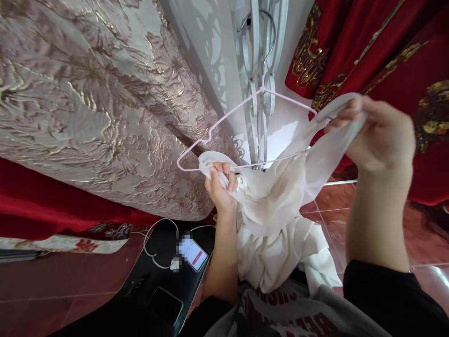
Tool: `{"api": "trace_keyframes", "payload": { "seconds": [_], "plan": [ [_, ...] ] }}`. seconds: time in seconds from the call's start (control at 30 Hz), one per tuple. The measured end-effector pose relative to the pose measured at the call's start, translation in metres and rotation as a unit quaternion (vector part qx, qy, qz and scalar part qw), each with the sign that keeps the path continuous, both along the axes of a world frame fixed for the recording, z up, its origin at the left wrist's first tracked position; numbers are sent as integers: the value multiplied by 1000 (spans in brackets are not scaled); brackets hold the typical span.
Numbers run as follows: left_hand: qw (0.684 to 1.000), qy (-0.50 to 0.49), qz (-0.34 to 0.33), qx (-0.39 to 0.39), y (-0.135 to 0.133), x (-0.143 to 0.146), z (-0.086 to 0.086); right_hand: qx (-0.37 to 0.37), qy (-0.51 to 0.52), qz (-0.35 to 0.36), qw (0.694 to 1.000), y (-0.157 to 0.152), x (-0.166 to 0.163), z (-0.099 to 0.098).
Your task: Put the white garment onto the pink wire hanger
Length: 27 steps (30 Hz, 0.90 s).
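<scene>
My left hand [220, 185] is closed on one strap of a white garment [277, 220] and on the lower bar of a pale pink wire hanger [224, 119]. My right hand [377, 133], raised at the right, pinches the garment's other strap and pulls it over the hanger's right shoulder. The hanger's hook rises toward white ornate metalwork [261, 56]. The rest of the garment hangs down in folds onto my lap.
A large beige-gold embroidered fabric [91, 103] fills the left. Red cloth with gold embroidery [386, 47] hangs at the right. Below left, a phone with a white cable [192, 252] lies on a black surface [154, 290]. The floor is red tile [424, 238].
</scene>
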<state>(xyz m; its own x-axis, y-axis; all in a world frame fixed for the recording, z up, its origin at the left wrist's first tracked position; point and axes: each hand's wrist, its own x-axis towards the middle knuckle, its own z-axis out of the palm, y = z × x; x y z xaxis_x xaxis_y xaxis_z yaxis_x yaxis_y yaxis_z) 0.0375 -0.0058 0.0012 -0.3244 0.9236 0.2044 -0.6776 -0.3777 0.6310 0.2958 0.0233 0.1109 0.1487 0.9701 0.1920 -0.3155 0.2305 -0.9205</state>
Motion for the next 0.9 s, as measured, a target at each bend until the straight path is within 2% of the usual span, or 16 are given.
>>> {"api": "trace_keyframes", "payload": {
  "seconds": [0.07,0.1,0.2,0.27,0.33,0.4,0.5,0.57,0.6,0.73,0.83,0.9],
  "plan": [
    [1000,-2,-10,-3,0,-1,0,1,64,-52,997,2,16,0],
    [1000,-4,-11,-4,1,-2,-1,12,82,-86,993,2,23,-6],
    [1000,-6,-4,-2,2,-2,-2,76,99,-222,967,-4,31,-44],
    [1000,-7,-7,-3,3,-1,-2,119,68,-322,937,-13,18,-73],
    [1000,-11,-19,-11,3,2,-3,142,11,-367,919,-23,-6,-95],
    [999,-17,-28,-20,3,6,-3,143,-58,-334,930,-29,-35,-107],
    [999,-21,-32,-27,0,11,-5,121,-207,-186,953,-26,-65,-113],
    [999,-16,-25,-29,-3,13,-7,103,-287,-98,947,-19,-72,-115],
    [999,-10,-24,-31,-4,14,-8,99,-314,-78,941,-15,-73,-117],
    [995,24,-74,-56,-14,1,-11,123,-342,-115,924,-11,-67,-125],
    [987,28,-129,-94,-19,-30,-10,130,-328,-121,928,-15,-60,-128],
    [984,18,-137,-110,-20,-58,-6,129,-318,-114,932,-17,-57,-128]
  ]
}}
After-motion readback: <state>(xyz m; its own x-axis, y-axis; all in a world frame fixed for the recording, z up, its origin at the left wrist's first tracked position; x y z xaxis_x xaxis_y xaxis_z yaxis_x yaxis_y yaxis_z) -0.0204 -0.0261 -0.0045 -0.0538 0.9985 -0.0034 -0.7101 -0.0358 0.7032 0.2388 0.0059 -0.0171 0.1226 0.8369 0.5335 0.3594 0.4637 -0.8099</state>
